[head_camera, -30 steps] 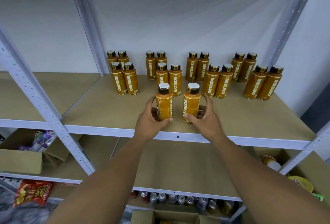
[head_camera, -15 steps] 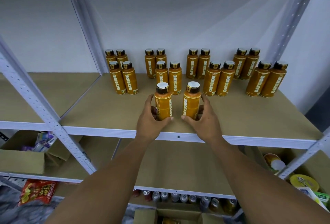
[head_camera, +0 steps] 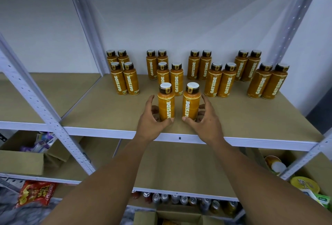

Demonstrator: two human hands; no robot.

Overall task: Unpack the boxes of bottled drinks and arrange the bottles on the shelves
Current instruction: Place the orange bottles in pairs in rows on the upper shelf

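Orange left bottle (head_camera: 166,104) gripped by left hand (head_camera: 150,122), right bottle (head_camera: 191,103) by right hand (head_camera: 206,122); cardboard box (head_camera: 19,162) holds packets (head_camera: 42,142).

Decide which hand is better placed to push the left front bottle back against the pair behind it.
Left. The left hand curls round the left front bottle; the right hand grips the right front bottle and would have to cross over.

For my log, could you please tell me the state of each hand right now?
Left hand: holds the left front bottle.
Right hand: holds the right front bottle.
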